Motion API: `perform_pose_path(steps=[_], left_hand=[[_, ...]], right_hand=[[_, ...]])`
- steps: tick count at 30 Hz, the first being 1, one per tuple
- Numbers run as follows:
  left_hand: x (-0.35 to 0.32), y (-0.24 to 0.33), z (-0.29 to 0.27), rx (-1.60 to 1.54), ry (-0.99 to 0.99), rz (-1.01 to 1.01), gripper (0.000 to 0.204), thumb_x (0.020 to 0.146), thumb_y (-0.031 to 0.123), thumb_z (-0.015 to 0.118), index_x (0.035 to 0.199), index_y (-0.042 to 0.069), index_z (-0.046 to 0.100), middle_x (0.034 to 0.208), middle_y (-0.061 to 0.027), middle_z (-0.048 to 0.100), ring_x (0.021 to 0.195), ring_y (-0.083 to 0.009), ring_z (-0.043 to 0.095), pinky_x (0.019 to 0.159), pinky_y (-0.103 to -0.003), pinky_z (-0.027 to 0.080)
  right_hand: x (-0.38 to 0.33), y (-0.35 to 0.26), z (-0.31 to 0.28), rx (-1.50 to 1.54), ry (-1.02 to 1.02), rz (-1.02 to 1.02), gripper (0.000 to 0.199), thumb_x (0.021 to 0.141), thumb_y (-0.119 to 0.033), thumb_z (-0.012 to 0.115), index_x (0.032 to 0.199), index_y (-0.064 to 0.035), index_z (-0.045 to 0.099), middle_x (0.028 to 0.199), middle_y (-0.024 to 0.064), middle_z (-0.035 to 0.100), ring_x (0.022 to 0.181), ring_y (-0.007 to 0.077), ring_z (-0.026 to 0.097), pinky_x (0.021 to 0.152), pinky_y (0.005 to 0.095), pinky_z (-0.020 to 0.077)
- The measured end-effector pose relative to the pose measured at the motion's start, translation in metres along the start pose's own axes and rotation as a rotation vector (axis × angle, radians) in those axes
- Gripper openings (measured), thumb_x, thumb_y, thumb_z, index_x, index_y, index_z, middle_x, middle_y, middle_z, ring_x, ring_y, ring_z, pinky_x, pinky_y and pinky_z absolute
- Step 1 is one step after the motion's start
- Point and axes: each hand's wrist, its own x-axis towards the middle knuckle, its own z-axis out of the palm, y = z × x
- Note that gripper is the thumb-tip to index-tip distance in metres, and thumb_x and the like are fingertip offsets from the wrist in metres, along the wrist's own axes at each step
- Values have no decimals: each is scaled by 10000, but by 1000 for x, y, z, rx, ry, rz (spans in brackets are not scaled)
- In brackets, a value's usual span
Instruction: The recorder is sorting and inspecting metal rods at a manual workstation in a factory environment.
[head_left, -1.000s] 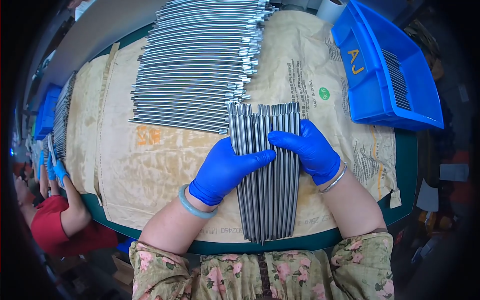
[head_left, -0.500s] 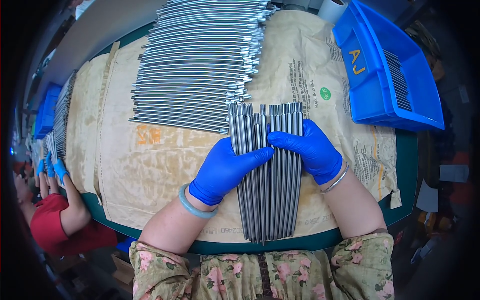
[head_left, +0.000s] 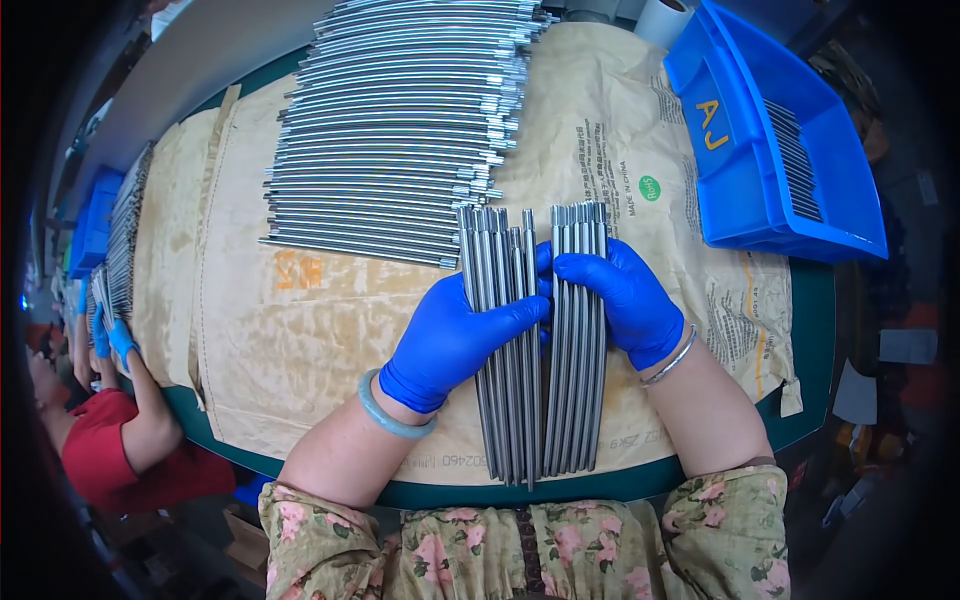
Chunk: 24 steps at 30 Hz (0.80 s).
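Observation:
My left hand [head_left: 455, 335], in a blue glove, is closed round a bundle of thin steel rods [head_left: 502, 375], its thumb laid across them. My right hand [head_left: 625, 300], gloved alike, grips a second bundle of steel rods [head_left: 575, 375] with the thumb over the front. Both bundles point lengthwise away from me, stepped ends at the top, and a narrow gap parts them. The fingers behind the rods are mostly hidden. Beyond my left hand, many more steel rods [head_left: 380, 150] lie side by side in a broad row.
Brown paper sacking [head_left: 330, 350] covers the green table [head_left: 815, 340]. A blue plastic bin [head_left: 740, 180] holding rods stands at the far right, near a white roll [head_left: 663, 20]. On the left, a person in a red sleeve [head_left: 105, 440] handles rods with blue-gloved hands.
My right hand has shifted slightly right with its rods, widening the gap between the bundles. My left hand has hardly moved.

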Motion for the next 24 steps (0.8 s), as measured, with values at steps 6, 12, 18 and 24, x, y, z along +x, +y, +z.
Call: perform_pose_path(steps=[6,12,18,24], left_hand=[[-1,4,-5,9,-33,-68,277,779,69,596,1038,-16,546,878,-75,613,807,-132,585,735,-250,457],[-2,8,-6,19,-42,-43,252,783,74,591,1014,-20,553,859,-72,615,797,-132,587,725,-251,461],[-5,7,-4,-65,-74,21,229,793,85,580,998,-16,558,830,-63,612,742,-124,582,705,-246,464],[-7,11,1,-17,-41,-3,218,794,90,577,989,-7,564,818,-55,612,708,-111,572,671,-237,464]], right_hand=[[2,-4,6,61,-38,1,176,823,-169,512,881,-7,546,731,69,580,611,158,590,549,256,506],[1,-10,20,-14,71,41,169,836,-185,518,825,-18,535,669,56,554,543,152,566,478,267,490],[-3,-10,23,-18,94,8,192,821,-190,560,836,1,571,641,76,550,535,151,548,491,263,471],[-6,-11,17,85,35,-13,183,817,-177,568,858,1,576,611,60,544,495,122,519,461,247,440]])
